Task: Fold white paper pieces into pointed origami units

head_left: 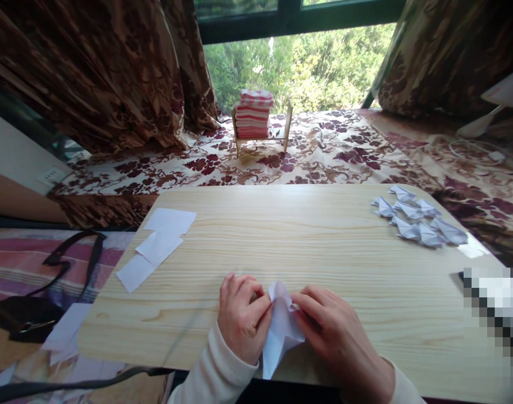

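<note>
Both of my hands pinch a partly folded piece of white paper (282, 325) just above the near edge of a light wooden table (307, 241). My left hand (242, 317) grips its left side with thumb and fingers closed. My right hand (336, 331) pinches the right side, fingertips meeting near the top fold. The paper's lower point hangs over the table's edge towards me.
Flat white paper sheets (157, 247) lie at the table's left corner. A heap of several folded white paper figures (416, 221) sits at the far right. A small wooden rack with striped cloths (256, 118) stands by the window. A black bag (24, 314) lies at the left.
</note>
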`<state>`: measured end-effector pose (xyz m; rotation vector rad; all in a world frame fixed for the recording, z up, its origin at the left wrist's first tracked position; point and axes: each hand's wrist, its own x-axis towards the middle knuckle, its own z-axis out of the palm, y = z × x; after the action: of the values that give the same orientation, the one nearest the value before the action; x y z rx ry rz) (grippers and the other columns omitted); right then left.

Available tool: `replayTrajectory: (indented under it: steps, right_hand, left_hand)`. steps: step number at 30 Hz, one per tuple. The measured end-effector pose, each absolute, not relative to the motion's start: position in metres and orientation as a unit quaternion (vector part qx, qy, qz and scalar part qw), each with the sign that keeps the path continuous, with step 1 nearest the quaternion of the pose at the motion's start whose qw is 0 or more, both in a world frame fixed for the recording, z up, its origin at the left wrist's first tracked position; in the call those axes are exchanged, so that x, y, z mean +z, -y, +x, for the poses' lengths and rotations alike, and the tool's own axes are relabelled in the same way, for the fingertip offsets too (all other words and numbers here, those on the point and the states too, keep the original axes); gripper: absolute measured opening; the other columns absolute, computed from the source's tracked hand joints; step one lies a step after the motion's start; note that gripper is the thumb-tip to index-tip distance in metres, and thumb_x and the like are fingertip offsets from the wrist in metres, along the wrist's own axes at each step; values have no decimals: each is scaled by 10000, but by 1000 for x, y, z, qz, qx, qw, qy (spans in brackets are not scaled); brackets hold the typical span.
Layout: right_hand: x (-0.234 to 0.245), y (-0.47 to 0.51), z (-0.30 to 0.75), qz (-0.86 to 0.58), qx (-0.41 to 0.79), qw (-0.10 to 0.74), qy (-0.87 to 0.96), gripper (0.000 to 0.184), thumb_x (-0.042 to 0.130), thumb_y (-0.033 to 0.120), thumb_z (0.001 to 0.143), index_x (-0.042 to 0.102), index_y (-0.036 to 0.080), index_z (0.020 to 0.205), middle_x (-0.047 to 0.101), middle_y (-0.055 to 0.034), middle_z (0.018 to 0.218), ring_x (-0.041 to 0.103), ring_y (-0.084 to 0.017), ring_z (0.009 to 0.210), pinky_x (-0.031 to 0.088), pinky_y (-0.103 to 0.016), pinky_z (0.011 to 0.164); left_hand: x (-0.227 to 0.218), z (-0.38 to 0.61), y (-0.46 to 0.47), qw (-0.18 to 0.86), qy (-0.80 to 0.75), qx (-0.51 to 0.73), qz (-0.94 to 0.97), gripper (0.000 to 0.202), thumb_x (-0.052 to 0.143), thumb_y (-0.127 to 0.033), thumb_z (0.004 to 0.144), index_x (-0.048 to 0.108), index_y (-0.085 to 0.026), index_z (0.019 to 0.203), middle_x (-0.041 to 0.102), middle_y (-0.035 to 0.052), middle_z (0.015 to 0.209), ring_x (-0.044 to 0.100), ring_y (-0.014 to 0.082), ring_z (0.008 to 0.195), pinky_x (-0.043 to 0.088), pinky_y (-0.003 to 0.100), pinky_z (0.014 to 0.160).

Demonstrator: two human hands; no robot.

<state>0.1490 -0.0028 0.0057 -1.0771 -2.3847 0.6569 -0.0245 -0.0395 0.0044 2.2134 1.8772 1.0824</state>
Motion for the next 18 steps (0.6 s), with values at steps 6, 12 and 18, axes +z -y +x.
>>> replayTrajectory:
  steps: [6,12,18]
  right_hand:
    - [13,-3,150,-377,250,166,876,152,462,147,856,591,214,901,543,-10,737,485,-149,675,334,-266,605]
    - [16,-5,151,-368,255,141,883,145,477,138,849,591,224,874,528,-3,735,467,-143,663,317,-267,601]
    - [16,-4,149,-368,234,154,887,137,472,137,843,585,214,830,527,-3,719,468,-140,654,317,-262,593]
  left_hand:
    - [2,-32,38,26,-565,306,766,196,461,-155,816,646,-212,779,572,21,734,512,196,887,283,488,976]
    - [2,-32,37,23,-554,314,771,214,441,-153,813,624,-201,714,564,23,725,505,198,899,267,494,988]
    - [2,-32,38,21,-556,306,772,212,447,-155,807,639,-217,741,573,18,730,510,196,899,275,497,990]
